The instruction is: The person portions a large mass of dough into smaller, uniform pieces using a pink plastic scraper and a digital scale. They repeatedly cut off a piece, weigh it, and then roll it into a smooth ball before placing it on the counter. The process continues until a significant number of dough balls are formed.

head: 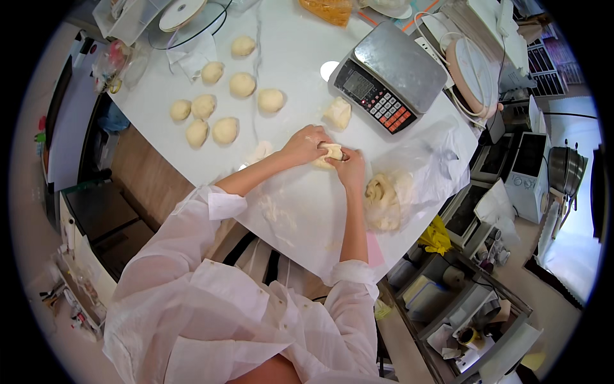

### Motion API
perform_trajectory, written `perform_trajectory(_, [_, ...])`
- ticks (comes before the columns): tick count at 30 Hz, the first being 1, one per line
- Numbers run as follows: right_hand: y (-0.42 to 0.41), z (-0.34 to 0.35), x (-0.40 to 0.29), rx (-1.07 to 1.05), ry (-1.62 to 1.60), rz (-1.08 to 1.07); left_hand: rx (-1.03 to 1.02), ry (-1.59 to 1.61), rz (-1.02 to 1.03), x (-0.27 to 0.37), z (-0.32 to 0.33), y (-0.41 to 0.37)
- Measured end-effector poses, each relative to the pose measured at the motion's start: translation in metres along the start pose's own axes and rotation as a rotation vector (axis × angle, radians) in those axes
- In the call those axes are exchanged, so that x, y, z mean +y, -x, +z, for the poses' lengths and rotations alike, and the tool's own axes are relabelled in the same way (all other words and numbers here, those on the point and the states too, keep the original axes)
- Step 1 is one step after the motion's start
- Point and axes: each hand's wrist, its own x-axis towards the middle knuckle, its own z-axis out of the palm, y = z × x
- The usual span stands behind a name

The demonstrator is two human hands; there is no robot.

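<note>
Between my hands is a piece of pale dough (330, 154), with an edge pulled up and folded over. My left hand (306, 145) grips its left side with thumb and fingers, and my right hand (349, 168) pinches its right side. Just above them an uneven lump of dough (338, 113) lies on the table. Several rounded dough balls, one of them nearest at the centre (270, 101), sit apart or close together toward the upper left. Right of my right forearm, a large mass of dough (382, 201) lies in a clear plastic bag (424, 163).
A digital kitchen scale (400, 67) with a steel platform stands at the upper right of the white table (292, 206). Beside it are a power strip (431, 55) and cables. A turntable (181, 14) and a crumpled white cloth or paper (204, 55) lie at the upper left.
</note>
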Motion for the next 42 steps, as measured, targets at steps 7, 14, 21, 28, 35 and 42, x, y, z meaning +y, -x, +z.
perform_trajectory(7, [0.009, 0.036, 0.015, 0.301, 0.269, -0.326, 0.045, 0.32, -0.35, 0.014, -0.002, 0.008])
perform_trajectory(14, [0.052, 0.05, -0.015, 0.403, 0.107, -0.452, 0.267, 0.171, -0.332, 0.001, 0.018, 0.009])
perform_trajectory(21, [0.024, 0.05, -0.004, 0.347, 0.124, -0.347, 0.141, 0.722, -0.683, 0.01, 0.005, 0.014])
perform_trajectory(28, [0.051, 0.084, 0.004, 0.585, -0.164, -0.269, 0.239, 0.417, -0.431, 0.048, 0.021, 0.008])
perform_trajectory(35, [0.115, 0.041, 0.032, 0.255, 0.272, -0.409, 0.288, 0.145, 0.05, 0.025, 0.057, 0.064])
perform_trajectory(42, [0.065, 0.026, 0.001, 0.251, 0.043, -0.483, 0.161, -0.276, 0.16, 0.023, 0.052, 0.106])
